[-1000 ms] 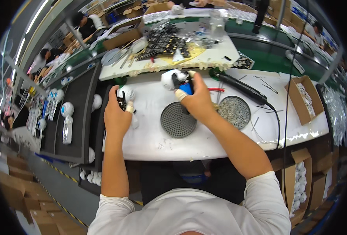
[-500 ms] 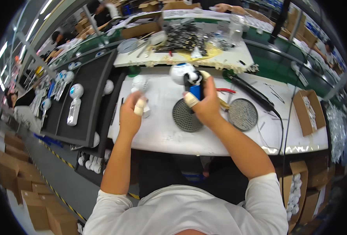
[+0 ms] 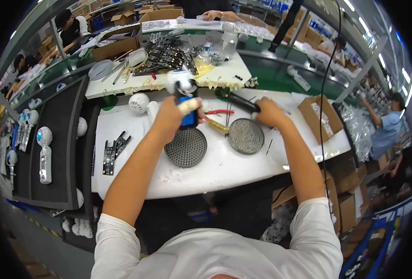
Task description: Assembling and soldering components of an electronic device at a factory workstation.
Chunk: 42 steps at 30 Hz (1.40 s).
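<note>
My left hand (image 3: pixel 172 116), with a taped finger, is closed around a white round-headed device (image 3: pixel 180 81) with a blue, battery-like block (image 3: pixel 187 117) in its dark body. It is held over the table above a round black dish with a grid of holes (image 3: pixel 186 148). To the right, my right hand (image 3: pixel 272 113) grips the near end of a black corded power screwdriver (image 3: pixel 243 101). The tool lies slanted, its far end toward the shelf. Between my hands are red-handled pliers (image 3: pixel 219 111) and a yellowish-handled tool (image 3: pixel 216 124). Beside them sits a round dish of small metal parts (image 3: pixel 246 136).
A white perforated ball (image 3: pixel 139 103) and black circuit boards (image 3: pixel 109 157) lie at the table's left. More boards (image 3: pixel 166 59) cover the raised shelf ahead. A cardboard box (image 3: pixel 321 118) stands at right, a dark foam-lined tray (image 3: pixel 59 153) at left. A black cable (image 3: pixel 323 139) hangs at right.
The white device has passed from my right hand to my left. My right hand has moved right onto the black screwdriver. The view has turned right.
</note>
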{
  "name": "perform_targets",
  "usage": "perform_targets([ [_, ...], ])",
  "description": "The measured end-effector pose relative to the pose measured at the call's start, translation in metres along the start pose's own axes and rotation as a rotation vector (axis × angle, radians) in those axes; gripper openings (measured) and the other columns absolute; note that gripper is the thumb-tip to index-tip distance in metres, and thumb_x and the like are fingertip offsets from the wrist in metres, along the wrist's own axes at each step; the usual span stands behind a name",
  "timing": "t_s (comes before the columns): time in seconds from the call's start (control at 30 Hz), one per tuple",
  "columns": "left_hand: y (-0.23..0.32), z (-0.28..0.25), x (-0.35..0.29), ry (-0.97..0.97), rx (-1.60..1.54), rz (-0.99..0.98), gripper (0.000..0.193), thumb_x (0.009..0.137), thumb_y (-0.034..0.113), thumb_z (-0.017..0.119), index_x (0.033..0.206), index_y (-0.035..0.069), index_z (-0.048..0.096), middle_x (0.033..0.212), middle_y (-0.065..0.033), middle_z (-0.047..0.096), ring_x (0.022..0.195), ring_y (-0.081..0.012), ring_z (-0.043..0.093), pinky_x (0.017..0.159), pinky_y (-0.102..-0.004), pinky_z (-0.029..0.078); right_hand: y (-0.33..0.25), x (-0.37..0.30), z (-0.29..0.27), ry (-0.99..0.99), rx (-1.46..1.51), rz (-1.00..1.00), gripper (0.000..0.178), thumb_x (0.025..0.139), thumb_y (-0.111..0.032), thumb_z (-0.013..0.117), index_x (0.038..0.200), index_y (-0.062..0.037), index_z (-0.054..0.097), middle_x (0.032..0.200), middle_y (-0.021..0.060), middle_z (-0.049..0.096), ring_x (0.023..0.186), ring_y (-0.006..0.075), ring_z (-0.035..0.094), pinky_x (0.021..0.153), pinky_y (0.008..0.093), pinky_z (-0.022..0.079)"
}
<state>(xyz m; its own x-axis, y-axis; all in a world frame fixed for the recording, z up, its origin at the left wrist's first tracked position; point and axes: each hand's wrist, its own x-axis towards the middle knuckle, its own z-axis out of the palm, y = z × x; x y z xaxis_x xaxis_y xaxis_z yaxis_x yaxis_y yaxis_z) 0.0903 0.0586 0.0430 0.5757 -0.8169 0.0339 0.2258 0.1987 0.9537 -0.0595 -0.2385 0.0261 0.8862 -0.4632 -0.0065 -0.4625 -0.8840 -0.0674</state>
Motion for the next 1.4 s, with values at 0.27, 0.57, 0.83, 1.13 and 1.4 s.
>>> perform_targets([
  [0.27,-0.038,-0.017,0.0,-0.242,0.208,0.187,0.029,0.083,0.019,0.074,0.102,0.0,0.064,0.094,-0.0095,0.068,0.084,-0.017,0.066,0.081,-0.0314,0.053,-0.015,-0.038,-0.014,0.167,-0.106,-0.157,0.034,0.064,-0.011,0.073,0.093,-0.0002,0.059,0.103,0.0161,0.055,0.099,0.0377,0.053,0.083,0.0441,0.048],
  [0.57,-0.02,0.006,-0.022,-0.403,0.344,0.423,0.026,0.081,0.008,0.074,0.105,0.003,0.065,0.11,-0.0091,0.066,0.109,-0.018,0.059,0.096,-0.0329,0.046,-0.13,-0.077,-0.039,0.519,0.065,-0.521,0.049,0.059,0.0,0.076,0.104,-0.0002,0.056,0.1,0.0158,0.054,0.094,0.0367,0.054,0.075,0.0431,0.047],
  [0.83,-0.006,-0.013,-0.018,0.058,-0.351,0.612,0.031,0.085,0.018,0.072,0.111,0.004,0.063,0.104,-0.0039,0.064,0.093,-0.0117,0.059,0.085,-0.0281,0.048,-0.2,-0.105,0.005,0.741,0.283,-0.6,0.045,0.071,-0.006,0.075,0.111,0.0017,0.056,0.108,0.0191,0.057,0.092,0.0327,0.059,0.075,0.0387,0.049],
  [1.13,0.006,0.01,-0.031,-0.057,-0.59,0.467,0.026,0.087,0.022,0.068,0.101,0.002,0.062,0.1,-0.0088,0.065,0.094,-0.0176,0.063,0.073,-0.0332,0.056,-0.213,-0.073,0.015,0.746,1.745,-0.369,0.075,0.092,-0.053,0.054,0.142,-0.0047,0.025,0.131,0.018,0.051,0.119,0.0313,0.053,0.099,0.0491,0.043],
  [1.4,0.001,-0.003,-0.026,-0.232,-0.434,0.017,0.044,0.089,0.045,0.062,0.094,0.001,0.06,0.086,-0.011,0.065,0.072,-0.0218,0.067,0.062,-0.0365,0.057,-0.158,-0.047,-0.074,0.81,1.9,-0.75,0.071,0.089,-0.063,0.052,0.129,-0.0067,0.038,0.096,0.0101,0.051,0.079,0.0244,0.056,0.076,0.0419,0.049],
])
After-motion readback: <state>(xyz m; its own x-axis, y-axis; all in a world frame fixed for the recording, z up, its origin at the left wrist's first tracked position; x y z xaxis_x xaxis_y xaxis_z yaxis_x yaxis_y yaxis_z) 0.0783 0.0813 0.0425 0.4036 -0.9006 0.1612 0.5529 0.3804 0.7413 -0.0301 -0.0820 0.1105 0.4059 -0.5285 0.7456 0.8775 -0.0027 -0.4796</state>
